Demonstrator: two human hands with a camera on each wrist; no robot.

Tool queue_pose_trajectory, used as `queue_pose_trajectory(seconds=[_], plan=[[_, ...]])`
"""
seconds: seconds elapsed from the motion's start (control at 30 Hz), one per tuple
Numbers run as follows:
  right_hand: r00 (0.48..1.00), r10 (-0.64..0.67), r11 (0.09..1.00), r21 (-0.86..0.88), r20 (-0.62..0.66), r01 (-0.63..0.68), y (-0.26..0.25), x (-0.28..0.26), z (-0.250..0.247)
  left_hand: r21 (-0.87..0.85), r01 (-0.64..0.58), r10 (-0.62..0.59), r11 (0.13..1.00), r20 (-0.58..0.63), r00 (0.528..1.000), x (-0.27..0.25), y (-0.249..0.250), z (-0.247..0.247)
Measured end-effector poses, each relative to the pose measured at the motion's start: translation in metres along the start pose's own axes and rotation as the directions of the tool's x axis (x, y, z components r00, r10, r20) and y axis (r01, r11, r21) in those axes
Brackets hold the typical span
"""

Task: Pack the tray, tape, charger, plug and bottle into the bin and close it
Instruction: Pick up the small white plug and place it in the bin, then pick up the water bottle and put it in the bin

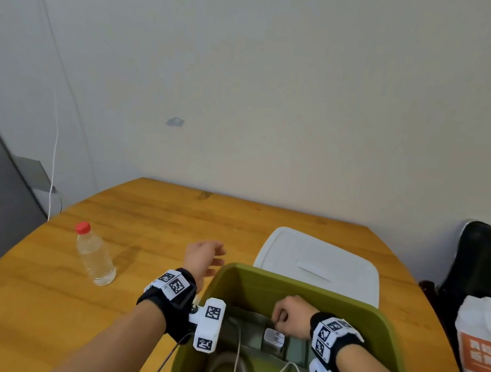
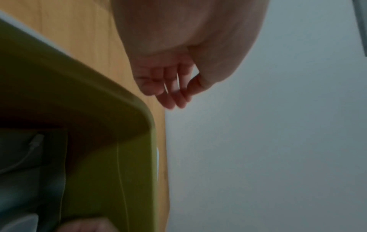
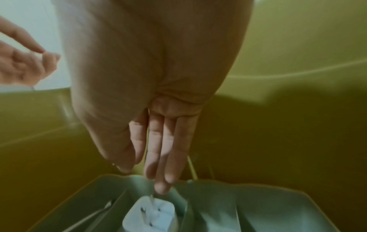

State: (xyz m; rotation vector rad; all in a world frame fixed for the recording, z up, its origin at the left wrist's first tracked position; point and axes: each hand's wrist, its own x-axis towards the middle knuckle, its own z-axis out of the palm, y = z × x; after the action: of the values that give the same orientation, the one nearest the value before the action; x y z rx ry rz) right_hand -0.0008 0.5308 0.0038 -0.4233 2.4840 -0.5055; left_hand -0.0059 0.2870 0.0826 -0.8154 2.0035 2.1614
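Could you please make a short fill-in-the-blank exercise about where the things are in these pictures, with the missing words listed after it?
1. The bottle with the red cap stands on the table, ____ the green bin.
2. The white lid lies on the table ____ the bin.
3. The white plug sits in the grey tray under the fingertips of the ____ hand.
4. The left hand holds ____.

Missing words: outside; behind; right; nothing
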Motion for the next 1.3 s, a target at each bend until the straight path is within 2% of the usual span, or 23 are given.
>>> queue_pose_trajectory(seconds=[0.07, 0.17, 0.23, 0.3, 0.37, 0.47, 0.57, 0.7, 0.87, 0.97, 1.07, 1.13, 1.23, 1.3], plan=[[1.000, -0.020, 0.999, 0.026, -0.012, 0.020, -0.007, -0.003, -0.011, 0.039, -0.114, 0.119, 0.993, -0.142, 0.983, 0.014, 0.004, -0.017], [0.998, -0.057, 0.997, 0.051, -0.040, 0.059, -0.027, -0.011, -0.027, 0.235, -0.204, 0.271, 0.950, -0.302, 0.914, 0.035, 0.016, -0.049], [0.993, -0.090, 0.992, 0.084, -0.071, 0.095, -0.041, -0.016, -0.036, 0.407, -0.199, 0.350, 0.892, -0.341, 0.873, 0.049, 0.026, -0.075], [0.986, -0.111, 0.984, 0.128, -0.122, 0.126, -0.057, -0.019, -0.044, 0.613, -0.114, 0.391, 0.782, -0.340, 0.855, 0.062, 0.038, -0.102], [0.975, -0.125, 0.975, 0.160, -0.183, 0.155, -0.071, -0.021, -0.050, 0.732, 0.002, 0.377, 0.681, -0.353, 0.856, 0.070, 0.050, -0.127], [0.956, -0.149, 0.966, 0.170, -0.254, 0.196, -0.094, -0.023, -0.055, 0.795, 0.136, 0.306, 0.592, -0.377, 0.874, 0.086, 0.060, -0.165], [0.948, -0.173, 0.964, 0.152, -0.269, 0.219, -0.113, -0.025, -0.058, 0.825, 0.269, 0.205, 0.497, -0.412, 0.888, 0.102, 0.056, -0.197], [0.941, -0.180, 0.973, 0.087, -0.288, 0.213, -0.133, -0.023, -0.056, 0.829, 0.306, 0.149, 0.468, -0.415, 0.898, 0.112, 0.045, -0.216], [0.943, -0.185, 0.978, 0.039, -0.278, 0.204, -0.164, -0.014, -0.056, 0.839, 0.336, 0.167, 0.429, -0.439, 0.883, 0.119, 0.043, -0.222], [0.938, -0.195, 0.979, 0.003, -0.285, 0.205, -0.185, -0.006, -0.055, 0.837, 0.267, 0.219, 0.478, -0.407, 0.887, 0.126, 0.040, -0.230], [0.931, -0.214, 0.976, -0.033, -0.297, 0.214, -0.199, 0.003, -0.053, 0.839, 0.178, 0.224, 0.513, -0.331, 0.917, 0.125, 0.045, -0.235], [0.929, -0.214, 0.976, -0.032, -0.303, 0.214, -0.206, 0.007, -0.053, 0.863, 0.113, 0.243, 0.493, -0.261, 0.934, 0.123, 0.048, -0.233], [0.916, -0.217, 0.974, -0.014, -0.337, 0.225, -0.215, 0.010, -0.055, 0.880, -0.045, 0.333, 0.474, -0.132, 0.934, 0.118, 0.054, -0.225], [0.887, -0.222, 0.967, 0.021, -0.404, 0.252, -0.217, 0.011, -0.058, 0.867, -0.202, 0.427, 0.456, -0.014, 0.904, 0.103, 0.069, -0.212]])
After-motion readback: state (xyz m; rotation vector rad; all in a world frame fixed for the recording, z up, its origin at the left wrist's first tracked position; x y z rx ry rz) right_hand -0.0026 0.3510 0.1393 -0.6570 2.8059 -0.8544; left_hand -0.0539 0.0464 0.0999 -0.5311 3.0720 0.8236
